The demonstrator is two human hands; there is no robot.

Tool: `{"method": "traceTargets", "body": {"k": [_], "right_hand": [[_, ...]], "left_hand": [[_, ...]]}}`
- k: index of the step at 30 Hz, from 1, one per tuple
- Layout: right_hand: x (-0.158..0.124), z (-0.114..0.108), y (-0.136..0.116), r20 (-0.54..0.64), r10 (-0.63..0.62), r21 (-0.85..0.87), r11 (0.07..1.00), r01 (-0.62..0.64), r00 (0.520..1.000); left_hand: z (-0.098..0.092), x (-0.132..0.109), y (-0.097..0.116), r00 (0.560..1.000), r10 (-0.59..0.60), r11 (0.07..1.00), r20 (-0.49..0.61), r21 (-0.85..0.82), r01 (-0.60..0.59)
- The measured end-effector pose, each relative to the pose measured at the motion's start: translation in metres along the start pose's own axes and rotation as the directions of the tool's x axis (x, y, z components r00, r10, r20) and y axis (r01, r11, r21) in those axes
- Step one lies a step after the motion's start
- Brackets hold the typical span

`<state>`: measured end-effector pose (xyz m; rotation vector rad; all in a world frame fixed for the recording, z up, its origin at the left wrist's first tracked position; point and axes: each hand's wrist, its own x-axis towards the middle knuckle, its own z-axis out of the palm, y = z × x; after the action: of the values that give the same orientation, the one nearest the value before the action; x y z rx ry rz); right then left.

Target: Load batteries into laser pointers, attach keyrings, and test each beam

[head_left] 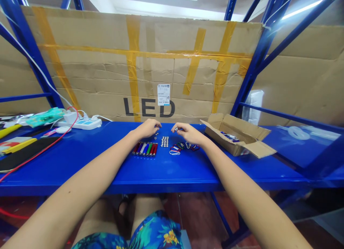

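Note:
Above the blue tabletop, my right hand (189, 133) pinches a small round silver piece (176, 128), perhaps a button cell, between thumb and fingers. My left hand (148, 128) is curled, its fingertips close together; whether anything lies in them is too small to make out. Just below its fingers lie a few tiny metal pieces (156, 138). Between the hands, several silver button cells (165, 141) sit in neat rows. Left of these is a row of small coloured metal tubes (145, 149), like mini torches. Several coloured carabiners (175, 152) fan out below my right hand.
An open cardboard box (236, 134) with small items inside stands on the right. At the left are a white power strip (87, 123), a red cable (63, 136) and a dark flat pad (29, 154). Behind the blue table (172, 172) stands a large cardboard sheet (107, 76).

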<state>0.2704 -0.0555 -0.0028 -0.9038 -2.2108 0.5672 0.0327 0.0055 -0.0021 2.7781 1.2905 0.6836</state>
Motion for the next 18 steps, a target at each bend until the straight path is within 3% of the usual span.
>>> {"method": "traceTargets", "body": {"k": [5, 18], "right_hand": [[0.0, 0.0, 0.0, 0.028, -0.016, 0.034, 0.999, 0.015, 0.999], [0.001, 0.003, 0.008, 0.034, 0.007, 0.038, 0.999, -0.008, 0.999]], "left_hand": [[0.011, 0.001, -0.017, 0.979, 0.065, 0.997, 0.195, -0.043, -0.057], [0.013, 0.005, -0.026, 0.981, -0.022, 0.998, 0.191, 0.06, 0.011]]}}
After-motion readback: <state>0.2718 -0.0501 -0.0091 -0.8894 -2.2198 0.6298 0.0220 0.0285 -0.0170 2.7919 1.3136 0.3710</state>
